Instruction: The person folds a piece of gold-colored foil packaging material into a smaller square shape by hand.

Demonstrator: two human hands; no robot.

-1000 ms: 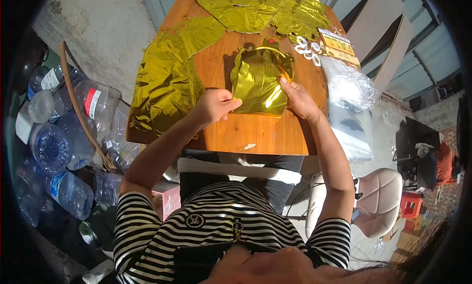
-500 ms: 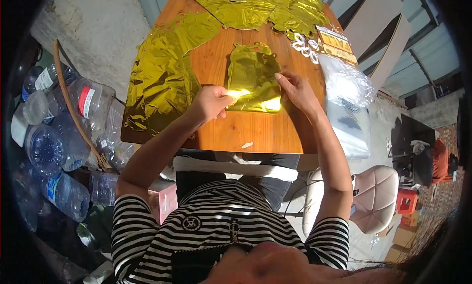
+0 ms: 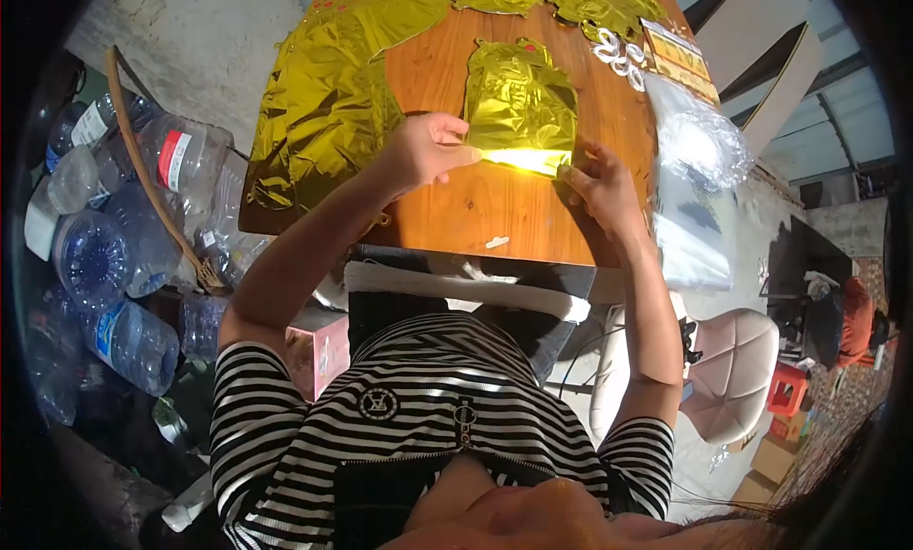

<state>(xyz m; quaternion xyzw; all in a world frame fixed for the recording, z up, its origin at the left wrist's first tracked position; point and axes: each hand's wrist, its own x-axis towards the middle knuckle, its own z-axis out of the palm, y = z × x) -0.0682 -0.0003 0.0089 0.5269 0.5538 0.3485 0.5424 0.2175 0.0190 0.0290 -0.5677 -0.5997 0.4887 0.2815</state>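
A folded gold foil balloon lies flat on the wooden table, its near edge glaring brightly in the light. At its near left corner, my left hand pinches the foil between thumb and fingers. My right hand grips the near right corner, thumb and fingertips closed on the edge. A small red patch shows at the far end of the folded foil. More gold foil balloons are spread out flat along the table's left side and far end.
White ribbon rings, a printed card and clear plastic bags lie along the right edge. A small white scrap is near the front edge. Plastic bottles crowd the floor at left; a padded chair stands at right.
My right hand has moved from the foil's right side down to its near right corner. My left hand stays at the left corner, its fingers now more spread. The view has shifted slightly.
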